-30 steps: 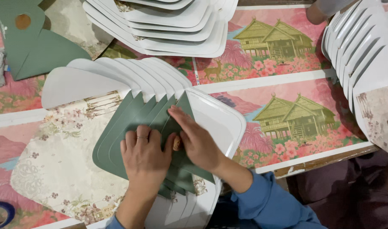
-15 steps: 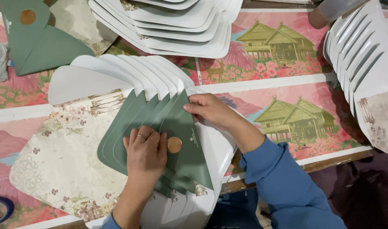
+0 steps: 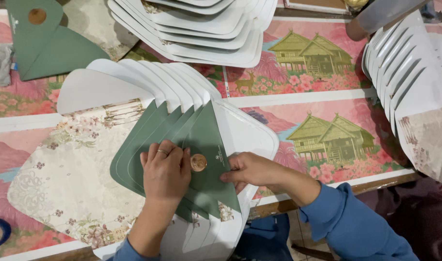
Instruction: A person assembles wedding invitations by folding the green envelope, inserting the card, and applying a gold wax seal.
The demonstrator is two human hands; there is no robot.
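Head view: a fanned stack of unfolded card envelopes lies on the table (image 3: 327,99), which is covered in pink printed sheets; the top green flap (image 3: 209,145) is folded down over the stack near the table's near edge, with a round gold seal (image 3: 198,162) on it.

Left hand (image 3: 165,169): fingers together, flat, pressing on the green flaps just left of the seal; not clamped on anything. Right hand (image 3: 247,170): fingertips pinched at the right edge of the top flap, touching it; whether the thumb is under the card cannot be told.

Progress, as a judgement: several green flaps show fanned beneath the top one, so part of the stack appears folded; only the top seal is visible; white, unfolded pieces (image 3: 201,29) lie well apart at the far side and at right (image 3: 409,72), seemingly unworked.

Orientation: the top flap's apex points away from the person, tilted slightly left; its long axis runs near-to-far.
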